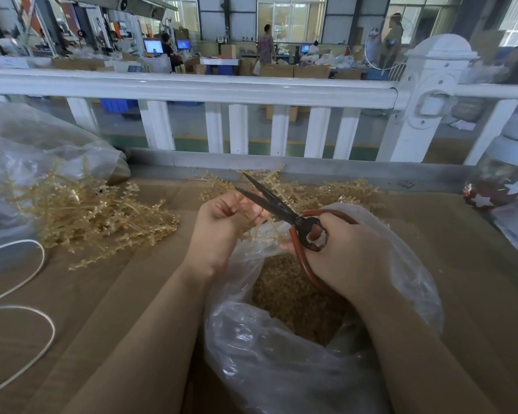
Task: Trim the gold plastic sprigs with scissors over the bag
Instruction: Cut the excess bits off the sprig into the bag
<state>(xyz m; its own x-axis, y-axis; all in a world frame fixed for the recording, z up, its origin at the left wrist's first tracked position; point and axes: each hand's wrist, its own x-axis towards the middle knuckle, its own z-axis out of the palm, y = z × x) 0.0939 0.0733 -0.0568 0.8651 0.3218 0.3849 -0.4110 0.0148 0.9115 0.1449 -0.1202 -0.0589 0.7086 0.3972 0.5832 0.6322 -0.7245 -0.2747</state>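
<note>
Plainly a cut is being lined up: the left hand [222, 222] pinches a thin gold plastic sprig [259, 234] in curled fingers, and the right hand [344, 252] grips the red loop handles of the black-bladed scissors [277, 203]. The blades stand parted, tips pointing up and away to the left, long axis diagonal. Both sit above the clear plastic bag of gold trimmings [296, 300]. Next, I judge, the stem must slide between the blades before they close.

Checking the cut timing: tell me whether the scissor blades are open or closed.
Open. The scissors show two dark blades spread in a V, tips apart, beside the left hand.
</note>
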